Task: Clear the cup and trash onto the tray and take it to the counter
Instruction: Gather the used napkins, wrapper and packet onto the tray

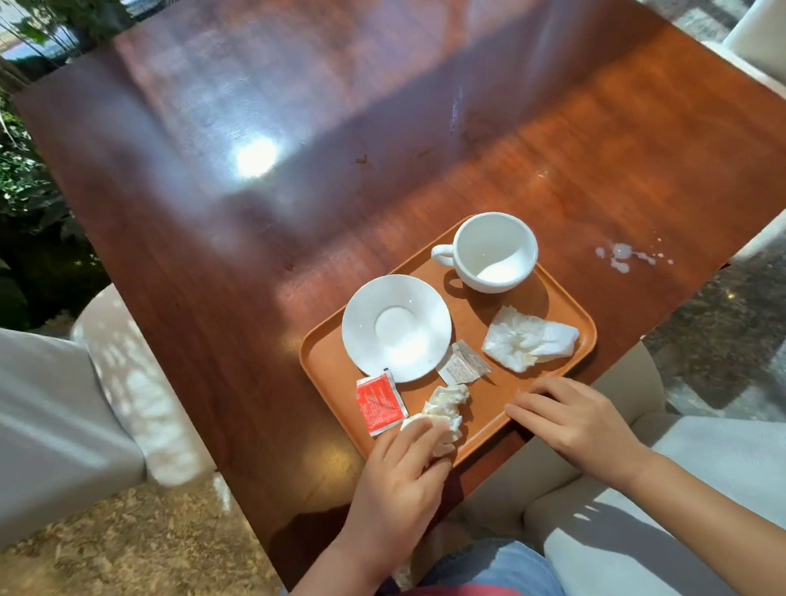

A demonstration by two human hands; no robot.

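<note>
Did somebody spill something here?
Yes. A small white spill, maybe milk, sits on the table just right of the tray, beyond the cup. It is not wiped up.

We hold both bare arms stretched forward — our left hand (401,478) palm down with fingers curled, our right hand (571,418) flat, fingers spread.

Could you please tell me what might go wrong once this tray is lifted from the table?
The white ceramic cup stands loose off its white saucer at the far corner of the orange plastic tray, so it could slide if tilted. The crumpled white napkin under the left hand may drop. The white spill would be left behind.
</note>
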